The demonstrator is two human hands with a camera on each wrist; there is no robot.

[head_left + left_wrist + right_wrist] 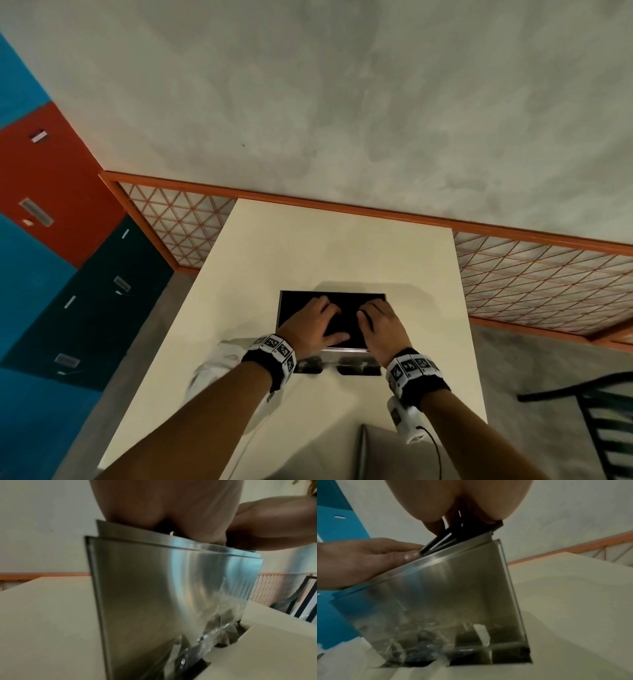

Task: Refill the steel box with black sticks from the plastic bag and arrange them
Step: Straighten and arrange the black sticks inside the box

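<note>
- Steel box (346,348) stood on the cream tabletop (342,246), near the middle, its open top packed dark with black sticks (346,318); at its 6 o'clock foot lay crumpled clear plastic bag (412,651) over dark slots in the tabletop.
- Left hand (313,325) lay on the sticks at the box's 9 o'clock half, fingers spread and fairly straight, thumb along the near rim; the right wrist view showed its fingertips touching the raised stick ends.
- Right hand (382,325) lay on the 3 o'clock half, fingers bent down among the sticks; in the right wrist view several sticks (453,534) fanned out between those fingers, above the rim. Whether it actually pinched them could not be told.
- Judged step: levelling and straightening the sticks, late in the refill.
- Risk: the fanned sticks leaned over the near rim; a sideways sweep could flick them out onto the tabletop or into the slots below.
- Risk: the box looked tall and narrow, so uneven downward pressure at one edge could tip or slide it.
- Risk: crossed sticks pushed down hard might jam or bend instead of settling parallel.
- Risk: the loose bag at the base could catch a wrist and drag.
</note>
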